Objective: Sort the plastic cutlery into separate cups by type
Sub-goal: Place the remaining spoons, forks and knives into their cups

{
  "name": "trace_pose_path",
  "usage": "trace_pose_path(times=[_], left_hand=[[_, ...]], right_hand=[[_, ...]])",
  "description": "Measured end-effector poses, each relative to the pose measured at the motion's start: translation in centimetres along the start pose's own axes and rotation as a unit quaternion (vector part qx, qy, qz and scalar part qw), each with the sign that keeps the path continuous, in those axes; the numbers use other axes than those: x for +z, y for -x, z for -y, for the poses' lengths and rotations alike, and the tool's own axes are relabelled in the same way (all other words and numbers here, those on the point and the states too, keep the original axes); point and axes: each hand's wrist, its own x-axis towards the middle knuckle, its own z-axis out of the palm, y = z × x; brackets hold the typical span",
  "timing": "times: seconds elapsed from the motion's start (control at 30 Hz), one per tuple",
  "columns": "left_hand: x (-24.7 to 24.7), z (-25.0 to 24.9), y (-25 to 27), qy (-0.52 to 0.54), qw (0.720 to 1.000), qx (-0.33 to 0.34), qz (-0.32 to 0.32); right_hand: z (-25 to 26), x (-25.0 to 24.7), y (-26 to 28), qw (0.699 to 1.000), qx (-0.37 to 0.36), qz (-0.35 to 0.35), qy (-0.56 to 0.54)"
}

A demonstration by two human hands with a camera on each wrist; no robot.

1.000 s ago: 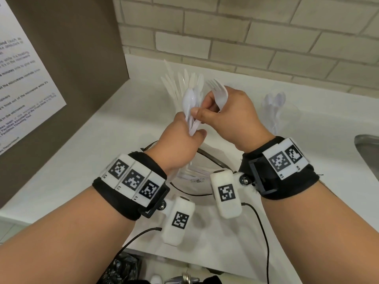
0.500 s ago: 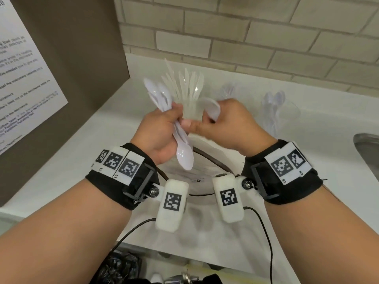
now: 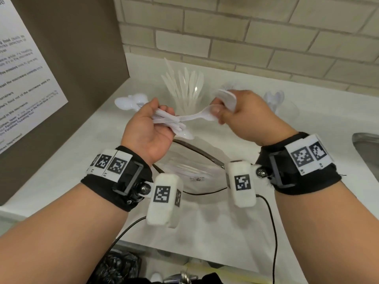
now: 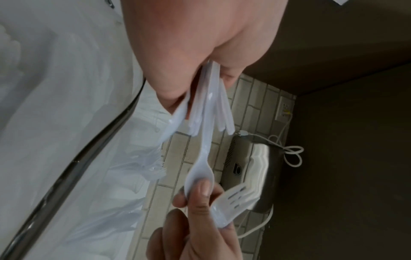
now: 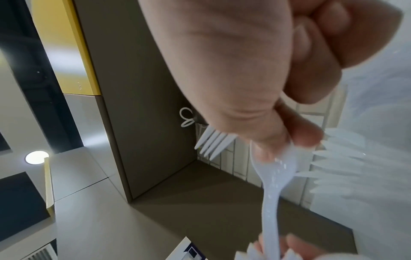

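My left hand (image 3: 162, 113) grips a bundle of white plastic spoons (image 3: 131, 102) by the handles, bowls pointing left. My right hand (image 3: 219, 114) pinches the bowl of one spoon (image 3: 196, 117) whose handle still lies in that bundle. The same hand holds a few white forks (image 3: 227, 97) against its palm. In the left wrist view the thumb presses on the spoon's bowl (image 4: 200, 176), with the forks (image 4: 235, 198) beside it. Behind the hands, a clear cup of knives (image 3: 184, 89) stands at centre and a clear cup of spoons (image 3: 276, 99) at the right.
Under my hands sits a clear bowl (image 3: 196, 152) with a dark rim and more white cutlery inside. A steel sink edge (image 3: 367, 144) is at the far right. A brown panel with a paper notice (image 3: 26, 74) walls off the left, and a brick wall closes the back.
My left hand turned palm-up and swung the spoon bundle's bowls to the left. My right hand moved right, drawing one spoon out of the bundle by its bowl.
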Motion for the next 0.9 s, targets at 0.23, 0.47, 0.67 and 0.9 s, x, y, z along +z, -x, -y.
trace_pose_path(times=[0.23,0.47,0.67,0.9], left_hand=[[-0.7,0.4,0.7,-0.221,0.972,-0.016,0.081],[-0.2,2.0,1.8,-0.371,0.904,-0.049,0.206],[-1.1,1.4,1.0,-0.274,0.932,-0.064,0.23],[-1.3,0.0,-0.3,-0.05,0.972,-0.042,0.224]], right_hand=[[-0.5,-2.0,-1.0,0.995,-0.027,-0.076,0.064],[0.7,0.6,-1.9,0.994,-0.057,-0.01,0.092],[0.3,1.3,-1.7,0.999,0.001,-0.027,0.028],[0.6,2.0,0.1,0.984,-0.009,0.173,-0.04]])
